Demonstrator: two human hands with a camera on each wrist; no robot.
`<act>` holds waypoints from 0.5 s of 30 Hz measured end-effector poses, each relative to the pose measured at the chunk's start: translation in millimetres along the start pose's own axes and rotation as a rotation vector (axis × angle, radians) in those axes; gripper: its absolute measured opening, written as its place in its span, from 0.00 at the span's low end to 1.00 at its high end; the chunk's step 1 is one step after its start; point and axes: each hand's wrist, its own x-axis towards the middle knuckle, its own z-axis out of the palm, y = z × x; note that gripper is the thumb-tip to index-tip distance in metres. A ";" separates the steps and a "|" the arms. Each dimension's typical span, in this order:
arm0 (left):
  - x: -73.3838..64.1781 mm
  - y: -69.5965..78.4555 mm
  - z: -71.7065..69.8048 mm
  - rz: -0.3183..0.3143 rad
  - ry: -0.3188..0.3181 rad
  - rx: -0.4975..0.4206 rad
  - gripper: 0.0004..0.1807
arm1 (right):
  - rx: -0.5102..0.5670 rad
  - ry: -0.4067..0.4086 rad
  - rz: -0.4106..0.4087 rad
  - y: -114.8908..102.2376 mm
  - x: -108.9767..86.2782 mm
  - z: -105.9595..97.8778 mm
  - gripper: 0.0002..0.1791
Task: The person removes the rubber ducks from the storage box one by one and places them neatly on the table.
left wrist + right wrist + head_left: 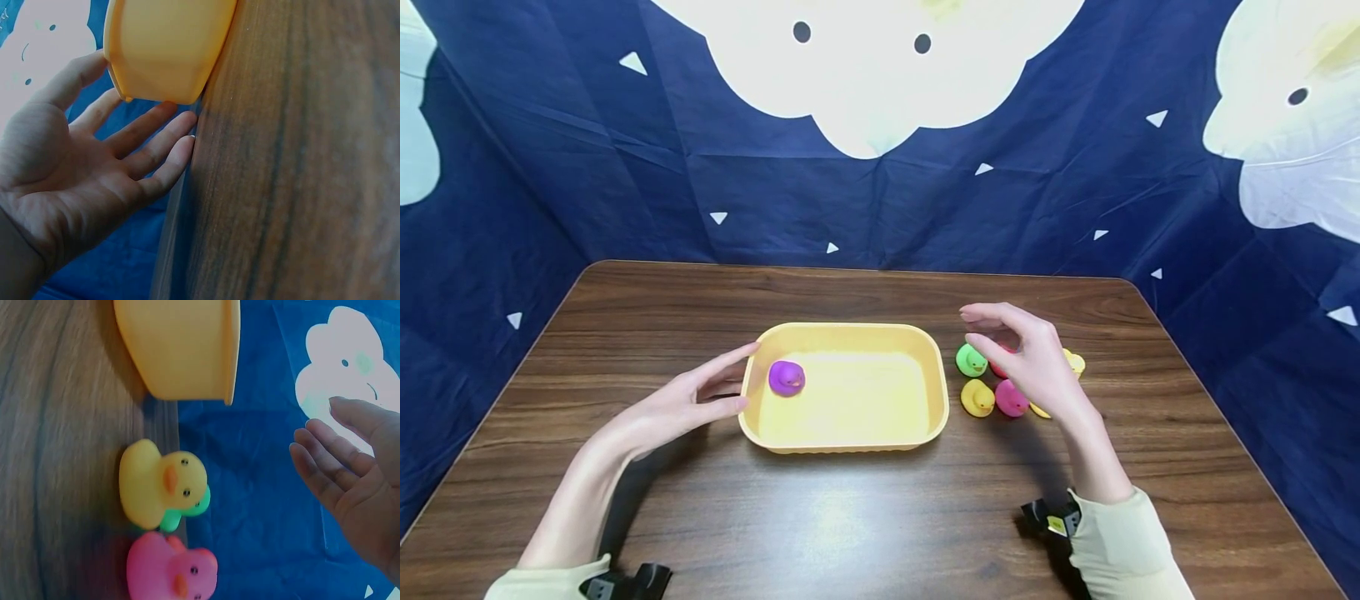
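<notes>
A yellow plastic tub (850, 443) stands on the table, holding a purple rubber duck (786, 378) near its left end. My left hand (681, 406) touches the tub's left rim with extended fingers; the left wrist view shows the palm (81, 156) against the tub's end wall (169, 56). Above the ducks right of the tub hovers my right hand (1030, 354), fingers loosely bent and nothing held. Beneath and beside it sit a green duck (972, 360), a yellow duck (977, 398), a pink duck (1012, 398) and a red duck (1002, 367), partly hidden by the hand.
More yellow pieces (1075, 363) show behind the right wrist, partly covered. The wooden table (850, 533) ends at a dark blue cloth backdrop (820, 200) with white clouds. Each wrist wears a black camera mount (1051, 518).
</notes>
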 end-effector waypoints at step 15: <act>-0.2 -2.6 1.5 0.001 0.005 0.000 0.40 | 0.086 -0.057 -0.005 -15.0 10.1 19.8 0.18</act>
